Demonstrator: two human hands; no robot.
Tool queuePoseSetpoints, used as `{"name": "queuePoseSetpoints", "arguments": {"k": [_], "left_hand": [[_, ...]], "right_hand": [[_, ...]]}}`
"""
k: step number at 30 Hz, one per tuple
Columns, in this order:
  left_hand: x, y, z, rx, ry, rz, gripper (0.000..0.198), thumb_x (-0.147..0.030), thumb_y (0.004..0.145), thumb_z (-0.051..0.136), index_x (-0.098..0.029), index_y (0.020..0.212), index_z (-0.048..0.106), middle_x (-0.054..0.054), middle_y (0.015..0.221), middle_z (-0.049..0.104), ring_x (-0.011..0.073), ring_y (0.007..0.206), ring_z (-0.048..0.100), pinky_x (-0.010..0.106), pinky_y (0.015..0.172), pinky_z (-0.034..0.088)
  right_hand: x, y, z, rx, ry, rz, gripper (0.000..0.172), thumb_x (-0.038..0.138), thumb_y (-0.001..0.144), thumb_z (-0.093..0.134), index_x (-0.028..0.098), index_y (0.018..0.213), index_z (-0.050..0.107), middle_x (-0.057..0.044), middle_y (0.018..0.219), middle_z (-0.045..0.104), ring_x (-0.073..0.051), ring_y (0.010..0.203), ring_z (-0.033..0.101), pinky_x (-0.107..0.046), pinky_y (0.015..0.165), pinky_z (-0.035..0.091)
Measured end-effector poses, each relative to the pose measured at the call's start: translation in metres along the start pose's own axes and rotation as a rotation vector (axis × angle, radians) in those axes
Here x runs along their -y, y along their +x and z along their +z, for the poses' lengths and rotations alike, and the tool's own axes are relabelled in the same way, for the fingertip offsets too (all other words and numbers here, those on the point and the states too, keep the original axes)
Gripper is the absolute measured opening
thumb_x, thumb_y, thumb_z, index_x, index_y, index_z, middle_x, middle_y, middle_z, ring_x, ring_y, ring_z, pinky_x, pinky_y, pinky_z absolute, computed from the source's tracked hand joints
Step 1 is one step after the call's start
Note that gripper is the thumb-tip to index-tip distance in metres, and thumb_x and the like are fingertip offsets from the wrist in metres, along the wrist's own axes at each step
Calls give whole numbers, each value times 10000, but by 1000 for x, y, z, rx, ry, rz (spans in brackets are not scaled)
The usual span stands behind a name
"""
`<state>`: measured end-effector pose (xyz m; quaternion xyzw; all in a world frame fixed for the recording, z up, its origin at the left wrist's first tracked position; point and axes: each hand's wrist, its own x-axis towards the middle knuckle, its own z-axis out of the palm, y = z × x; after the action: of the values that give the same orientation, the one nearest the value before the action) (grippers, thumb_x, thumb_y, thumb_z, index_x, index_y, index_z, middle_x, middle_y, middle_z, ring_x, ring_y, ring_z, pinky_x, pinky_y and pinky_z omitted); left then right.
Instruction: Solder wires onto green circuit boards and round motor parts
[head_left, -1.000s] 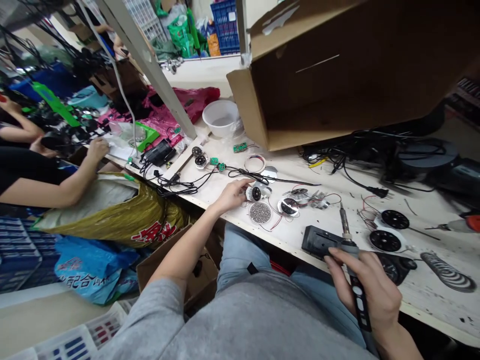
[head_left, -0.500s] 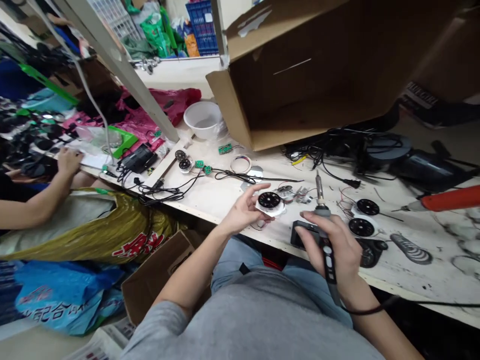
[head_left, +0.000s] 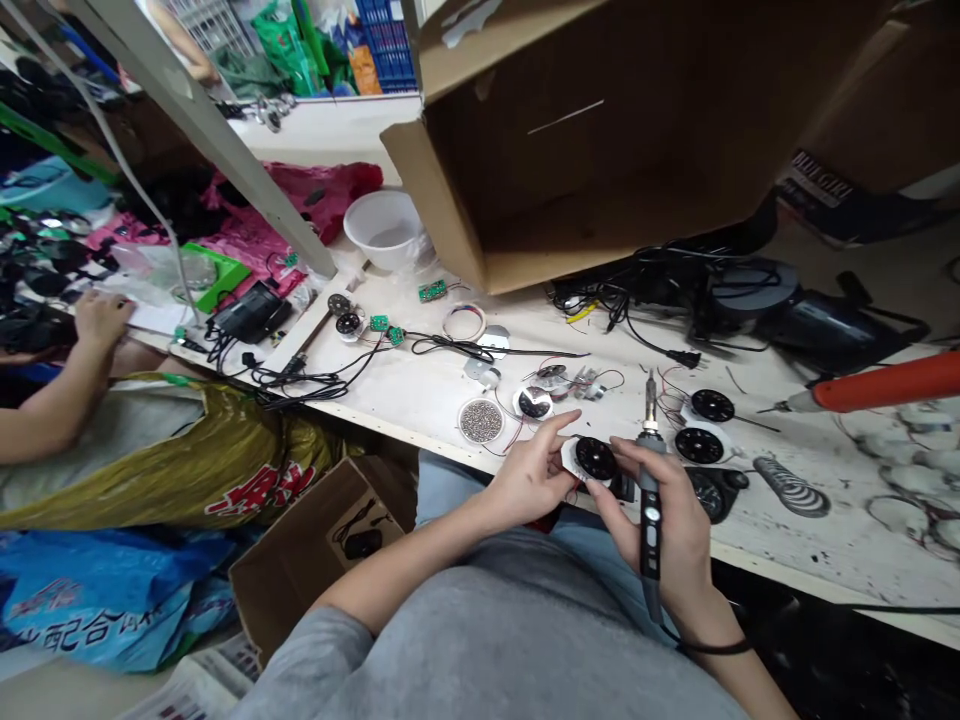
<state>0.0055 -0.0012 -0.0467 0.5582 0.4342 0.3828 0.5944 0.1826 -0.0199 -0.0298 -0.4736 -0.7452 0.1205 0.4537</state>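
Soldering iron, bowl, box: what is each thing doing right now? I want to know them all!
left hand, holding the black disc
right hand, gripping the soldering iron
black disc, held up in the fingers
soldering iron, tip pointing up
plastic bowl, upright
cardboard box, on its side, open
co-worker's hand, resting on papers

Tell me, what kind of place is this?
It looks like a small electronics workshop. A person holds a soldering iron in their right hand, a green circuit board lies on the workbench, and black wires spread across it.
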Motion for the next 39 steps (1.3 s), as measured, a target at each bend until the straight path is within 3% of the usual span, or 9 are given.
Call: {"name": "queuePoseSetpoints", "arguments": {"k": [4,10,14,17,21,26,30,34,39], "left_hand": [[-2,-3,-17,-65,130,60,617,-206,874,699,-198,1461,509,149,1358,699,161,877,749,300,811,615],[-17,28,-60,-304,602,182,156,-168,906,680,-186,1060,699,64,1037,755,171,853,701,318,818,588],[-37,76,-45,-213,991,249,243,-307,899,773,-182,1101,722,102,1154,707,277,1111,626,424,982,525],[-47,107,-22,-104,1180,170,434,-429,845,833,-144,1150,714,157,1304,645,351,1211,559,484,1009,497],[-46,126,-10,10,1232,59,395,-401,865,808,-128,1127,697,172,1193,693,370,1201,562,496,1013,468],[-41,126,-16,108,1175,63,257,-230,921,688,-174,1171,673,101,1126,756,321,1136,625,466,1015,437],[-36,117,-20,122,1136,194,391,-121,948,583,-187,1331,625,93,1265,732,286,1198,611,436,1049,438],[-28,105,-28,-24,1174,284,546,-155,911,664,-196,1445,557,137,1501,574,308,1333,527,449,1091,428],[-22,90,-40,-181,1158,292,384,-225,906,700,-220,1286,645,114,1372,621,308,1278,520,441,1048,442]], "right_hand": [[-11,7,-5,-57,-65,-10,483,277,935,734,207,1378,556,-83,1071,685,-221,918,725,-353,788,633],[-55,30,-6,-158,-260,-46,441,302,931,718,204,1341,585,-80,1040,641,-228,899,693,-367,774,605],[-87,54,9,-172,-323,-22,393,302,971,627,207,1350,584,-105,1103,610,-250,956,672,-396,794,599],[-105,64,22,-118,-326,-13,378,296,998,579,193,1362,578,-118,1102,595,-240,911,660,-389,774,595],[-117,60,32,-66,-299,-19,363,306,1016,550,200,1362,586,-104,1083,585,-229,883,651,-377,764,590],[-114,48,23,-78,-364,-78,371,319,1010,581,211,1365,595,-81,1022,592,-239,878,635,-380,765,574],[-98,44,12,-178,-359,-131,385,233,993,607,235,1377,580,-87,1069,635,-235,950,659,-377,833,575],[-92,44,19,-108,-272,-70,333,233,1001,570,241,1333,593,-91,1106,615,-227,968,658,-368,818,582],[-108,58,37,25,-189,-52,366,189,1003,444,254,1331,593,-59,1038,564,-206,901,639,-359,798,573]]}}
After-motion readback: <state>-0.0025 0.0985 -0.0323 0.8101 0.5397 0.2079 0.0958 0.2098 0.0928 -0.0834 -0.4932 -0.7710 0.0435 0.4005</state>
